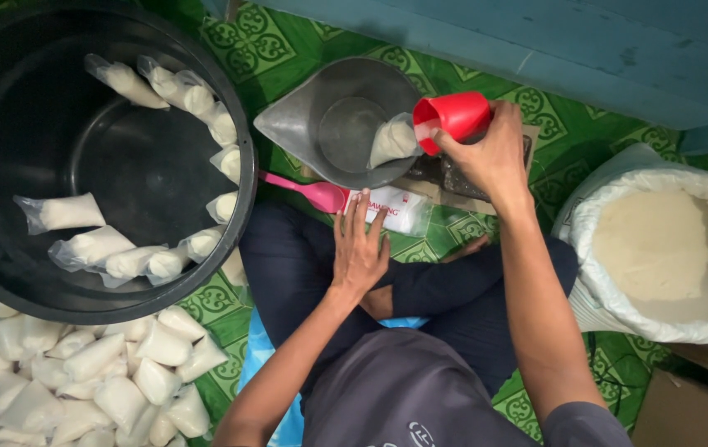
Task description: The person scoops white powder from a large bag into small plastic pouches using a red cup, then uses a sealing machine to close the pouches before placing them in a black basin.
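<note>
My right hand [491, 153] grips a small red cup [452, 118], tipped on its side toward a clear plastic bag of white powder [392, 141]. That bag rests inside a grey metal scale pan [337, 116]. My left hand [360, 247] lies flat with fingers spread on my dark trouser leg, fingertips near a packet of plastic bags [399, 209] and a pink scoop [308, 190]. Both sit just in front of the pan.
A large black tub [6, 157] at left holds several filled bags along its wall. A heap of filled bags [81, 377] lies on the green patterned mat at lower left. An open white sack of powder [660, 248] stands at right, a blue wall behind.
</note>
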